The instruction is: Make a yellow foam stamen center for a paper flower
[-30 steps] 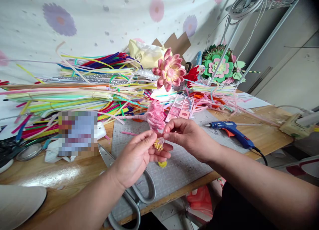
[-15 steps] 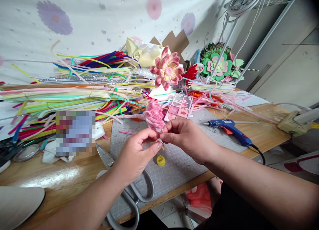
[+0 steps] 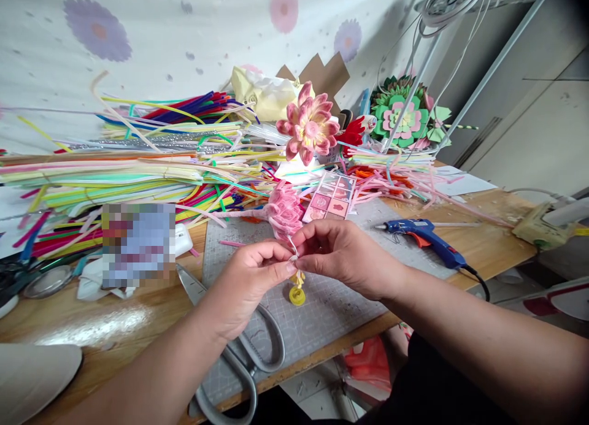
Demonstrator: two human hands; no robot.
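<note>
My left hand and my right hand meet over the grey cutting mat, thumbs and fingertips pinched together. Between them is a small bunch of thin white strands; one end sticks up, and yellow tips hang below the fingers. The fingertips hide its middle. Just under it a small round yellow piece lies on the mat. Beyond my hands rests a pink fuzzy flower with its stem pointing left. Large grey-handled scissors lie partly beneath my left forearm.
A blue glue gun lies at the right with its cord off the edge. Behind the mat are a pink makeup palette and a pink-and-yellow flower. Bundles of coloured pipe cleaners fill the back left.
My fingertips have shifted slightly, the right ones lower. More of the white strand shows above them, and the yellow tips now hang plainly below. Things on the table stay put.
</note>
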